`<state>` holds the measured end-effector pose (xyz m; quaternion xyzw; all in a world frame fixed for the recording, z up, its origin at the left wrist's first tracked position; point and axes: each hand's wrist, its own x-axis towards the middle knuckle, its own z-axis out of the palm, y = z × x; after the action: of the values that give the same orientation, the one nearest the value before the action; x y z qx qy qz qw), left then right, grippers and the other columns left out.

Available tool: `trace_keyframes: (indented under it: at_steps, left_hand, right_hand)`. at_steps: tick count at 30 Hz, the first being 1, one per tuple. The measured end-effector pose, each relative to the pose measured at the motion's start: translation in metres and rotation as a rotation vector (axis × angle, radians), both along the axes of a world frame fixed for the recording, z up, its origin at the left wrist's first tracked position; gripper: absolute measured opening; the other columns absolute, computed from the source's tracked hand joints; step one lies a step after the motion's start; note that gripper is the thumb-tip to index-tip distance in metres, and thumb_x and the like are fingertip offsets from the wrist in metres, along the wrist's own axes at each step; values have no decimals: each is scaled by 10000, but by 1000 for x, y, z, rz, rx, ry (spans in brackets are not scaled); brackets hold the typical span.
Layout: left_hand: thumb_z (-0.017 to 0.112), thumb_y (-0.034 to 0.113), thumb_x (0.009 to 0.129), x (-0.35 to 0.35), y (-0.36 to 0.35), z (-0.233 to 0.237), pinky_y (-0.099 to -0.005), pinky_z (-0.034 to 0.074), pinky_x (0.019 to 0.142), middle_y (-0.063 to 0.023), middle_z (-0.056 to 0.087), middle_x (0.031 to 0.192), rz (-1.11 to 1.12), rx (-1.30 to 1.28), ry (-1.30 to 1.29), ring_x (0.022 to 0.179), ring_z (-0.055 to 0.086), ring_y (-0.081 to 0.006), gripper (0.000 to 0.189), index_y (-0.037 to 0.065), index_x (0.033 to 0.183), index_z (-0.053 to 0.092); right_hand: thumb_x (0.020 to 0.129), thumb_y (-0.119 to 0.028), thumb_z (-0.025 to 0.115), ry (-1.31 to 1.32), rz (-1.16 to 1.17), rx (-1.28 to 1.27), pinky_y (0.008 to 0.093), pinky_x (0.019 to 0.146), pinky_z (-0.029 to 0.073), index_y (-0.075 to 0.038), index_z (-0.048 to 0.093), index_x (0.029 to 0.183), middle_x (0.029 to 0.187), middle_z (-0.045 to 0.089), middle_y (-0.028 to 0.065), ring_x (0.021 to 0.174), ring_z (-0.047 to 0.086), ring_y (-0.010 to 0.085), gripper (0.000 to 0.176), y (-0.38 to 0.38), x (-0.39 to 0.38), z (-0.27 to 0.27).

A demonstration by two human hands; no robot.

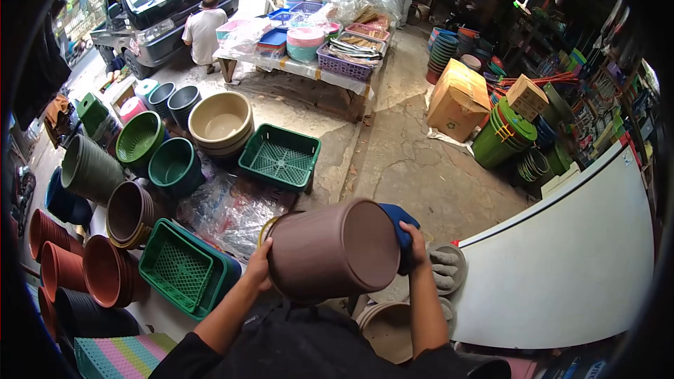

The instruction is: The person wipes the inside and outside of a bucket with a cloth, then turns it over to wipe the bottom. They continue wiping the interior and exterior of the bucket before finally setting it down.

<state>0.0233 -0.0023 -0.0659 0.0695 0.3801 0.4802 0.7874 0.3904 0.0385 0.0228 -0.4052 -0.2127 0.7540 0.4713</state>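
Observation:
A brown plastic bucket (309, 249) is held up on its side in front of my chest, its round base turned to the right. My left hand (260, 267) grips it at the rim end, where a yellow handle (267, 228) shows. In my right hand (415, 245) is a dark blue cloth (399, 224), bunched against the edge of the base. Part of the cloth lies hidden behind the bucket. Below the right forearm stands a stack of beige pots (386, 333).
Stacked buckets, basins and a green basket (281, 158) crowd the left. A table (295, 67) with plastic goods stands ahead, near a crouching person (203, 31) and a truck (161, 7). On the right are a cardboard box (456, 102), green bins (502, 133) and a white panel (562, 260).

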Motion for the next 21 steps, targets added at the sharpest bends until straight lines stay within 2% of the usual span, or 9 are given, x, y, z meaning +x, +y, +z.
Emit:
trace_keyframes:
  at_steps: [2, 4, 6, 8, 11, 14, 18, 20, 21]
  left_hand:
    - [481, 343, 999, 5, 1, 6, -416, 502, 940, -177, 625, 1171, 0, 37, 54, 1043, 629, -264, 473, -27, 1293, 500]
    - [474, 351, 1004, 9, 3, 7, -388, 497, 941, -164, 628, 1165, -45, 170, 390, 1048, 625, -255, 463, -26, 1269, 522]
    - [535, 322, 987, 22, 1, 14, -330, 509, 858, -124, 647, 1076, -29, 156, 437, 945, 627, -190, 407, -27, 1196, 558]
    - [544, 318, 984, 30, -2, 18, -306, 501, 816, -112, 647, 1049, -74, 191, 631, 894, 617, -161, 387, -28, 1155, 579]
    - [546, 309, 984, 37, -2, 10, -300, 500, 793, -112, 645, 1041, 23, 195, 591, 869, 614, -162, 377, -30, 1142, 583]
    - [538, 310, 986, 29, -1, -6, -318, 505, 809, -120, 646, 1031, 139, 170, 536, 893, 620, -177, 395, -46, 1152, 575]
    - [513, 316, 989, 19, -1, 1, -362, 501, 887, -168, 625, 1104, 286, 105, 343, 981, 624, -234, 442, -54, 1228, 525]
    - [505, 322, 989, 9, 0, -4, -386, 494, 921, -188, 610, 1145, 274, 90, 261, 1020, 619, -263, 456, -50, 1254, 504]
    - [497, 327, 990, 3, -2, -5, -409, 488, 956, -208, 595, 1185, 252, 73, 179, 1060, 614, -292, 472, -45, 1279, 482]
  right_hand:
    - [896, -335, 560, -109, 32, -102, 336, 816, 542, 14, 619, 1166, 1050, 687, 136, 907, 679, 229, 445, 16, 5, 15]
    - [872, -333, 604, -284, 347, -211, 324, 813, 540, 27, 613, 1172, 1054, 685, 138, 898, 678, 221, 468, 34, 8, 24]
    - [866, -352, 625, -415, 397, -84, 327, 864, 522, 5, 606, 1207, 1088, 677, 120, 951, 661, 208, 495, 39, -6, 26]
    - [852, -394, 625, -862, 761, 283, 364, 977, 465, -58, 589, 1271, 1213, 635, 140, 1116, 604, 267, 539, 44, -23, 18]
    - [819, -421, 625, -1434, 662, 896, 438, 1110, 326, -159, 533, 1361, 1414, 481, 155, 1324, 418, 367, 609, 18, -63, 31]
    - [790, -282, 664, -1658, 569, 1204, 490, 1114, 309, -172, 484, 1402, 1472, 415, 139, 1324, 409, 399, 647, -16, -88, 51]
    - [769, -242, 677, -1661, 282, 1284, 477, 1125, 293, -128, 432, 1432, 1475, 400, 175, 1340, 385, 413, 715, -48, -92, 35]
    - [784, -205, 647, -1118, -159, 1059, 451, 1133, 276, -35, 410, 1429, 1470, 383, 234, 1370, 349, 407, 708, -56, -86, 6]
    - [857, -195, 560, -848, -193, 999, 423, 1145, 247, 58, 389, 1409, 1474, 365, 265, 1399, 316, 376, 630, -56, -85, -1]
